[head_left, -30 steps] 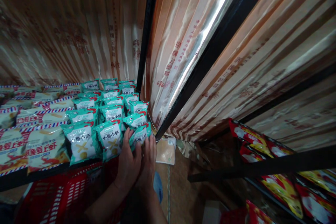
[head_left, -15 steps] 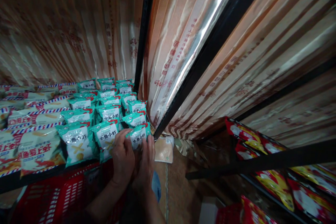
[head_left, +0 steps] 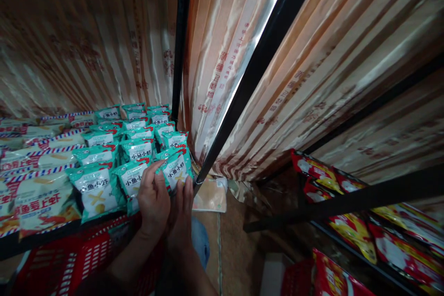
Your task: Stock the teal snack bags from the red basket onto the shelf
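Both hands meet around a teal and white snack bag [head_left: 175, 169] at the front right end of the shelf rows. My left hand [head_left: 154, 194] grips its left side, fingers curled and thumb near the bag's lower edge. On the lower right side, my right hand [head_left: 181, 210] presses its fingertips against the same bag. Left of it stand more teal bags, among them one in the front row [head_left: 96, 193]. Cream bags with striped edges [head_left: 46, 201] fill the shelf farther left.
Below the shelf is a red basket [head_left: 79, 259]. A black post [head_left: 243, 97] slants up before pleated curtains [head_left: 215, 55]. Red and yellow packets [head_left: 402, 249] lie on a rack at right, behind a black bar [head_left: 340, 201]. A white box [head_left: 272, 273] sits on the floor.
The held bag now stands higher and more upright, its front more exposed between my hands. The whole view has shifted slightly, so the shelf and post appear farther left.
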Tool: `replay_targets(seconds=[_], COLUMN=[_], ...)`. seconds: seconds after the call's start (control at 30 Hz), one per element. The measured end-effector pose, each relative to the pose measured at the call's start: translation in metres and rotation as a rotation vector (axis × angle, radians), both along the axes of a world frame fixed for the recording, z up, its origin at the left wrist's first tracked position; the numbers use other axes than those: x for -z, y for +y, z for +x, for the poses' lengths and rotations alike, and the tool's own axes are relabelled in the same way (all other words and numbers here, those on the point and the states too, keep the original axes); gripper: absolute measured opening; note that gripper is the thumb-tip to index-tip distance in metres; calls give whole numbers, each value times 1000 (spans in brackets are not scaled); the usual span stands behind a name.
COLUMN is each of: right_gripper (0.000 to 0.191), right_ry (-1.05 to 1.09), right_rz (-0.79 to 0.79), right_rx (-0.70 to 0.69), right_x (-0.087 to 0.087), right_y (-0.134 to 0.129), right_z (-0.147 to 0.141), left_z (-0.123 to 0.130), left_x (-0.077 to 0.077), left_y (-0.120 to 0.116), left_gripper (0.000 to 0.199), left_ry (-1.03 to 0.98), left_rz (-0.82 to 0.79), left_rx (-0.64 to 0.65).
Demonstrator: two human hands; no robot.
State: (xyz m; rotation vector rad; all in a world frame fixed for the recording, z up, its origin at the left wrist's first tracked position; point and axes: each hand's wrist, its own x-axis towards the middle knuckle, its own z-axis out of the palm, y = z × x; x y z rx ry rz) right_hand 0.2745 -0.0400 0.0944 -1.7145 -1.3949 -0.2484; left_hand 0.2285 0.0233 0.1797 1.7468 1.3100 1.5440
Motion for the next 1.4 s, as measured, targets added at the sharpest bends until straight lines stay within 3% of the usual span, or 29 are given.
replay_targets(seconds=[0.17, 0.4, 0.73, 1.0, 1.17, 1.4], right_gripper=[66, 68, 64, 52, 56, 55], right_ry=[-8, -66, -87, -180, -159, -37], right_rz=[-29, -49, -85, -151, -125, -59], right_rx=[29, 91, 199, 205, 200, 94], right_x=[1, -4, 0, 14, 17, 15], right_y=[1, 5, 12, 17, 15, 12], right_z=[3, 7, 6, 11, 13, 18], left_z=[9, 13, 18, 3, -3, 3], left_x=[9, 7, 15, 37, 48, 50], left_y=[4, 14, 17, -12, -21, -21], left_gripper=[33, 45, 51, 37, 40, 43], left_ry=[29, 216, 142, 179, 226, 175], left_rz=[-24, -23, -82, 60, -34, -142], left_rx=[39, 82, 195, 157, 228, 280])
